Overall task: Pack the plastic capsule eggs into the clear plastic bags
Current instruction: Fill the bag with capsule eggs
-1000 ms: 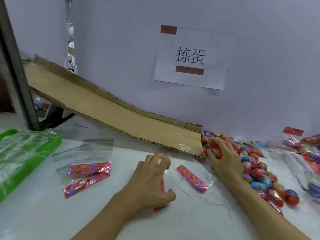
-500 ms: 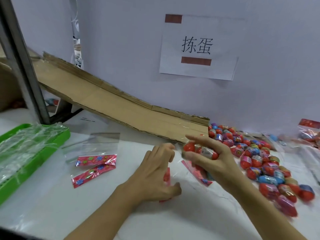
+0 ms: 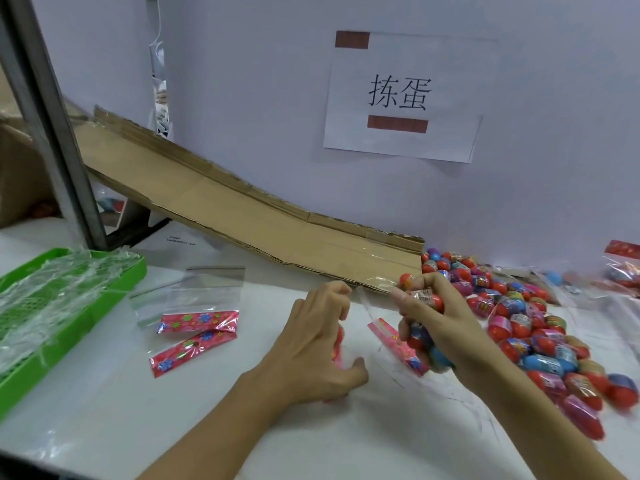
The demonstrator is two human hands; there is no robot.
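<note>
Step in hand: loading a clear bag, judged; bag lay just in front of the cardboard chute.
Right hand: curled round a clutch of capsule eggs, held over the bag, near the chute's lower end.
Left hand: fingers curled at the bag's mouth; exact pinch could not be told.
Loose egg pile: right of the chute's end.
Next move: mouth held wide; eggs fed in.

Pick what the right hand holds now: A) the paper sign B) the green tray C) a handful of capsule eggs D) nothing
C: the right hand is curled round several capsule eggs, red and blue ones showing between its fingers, just above a clear bag on the table.
</note>
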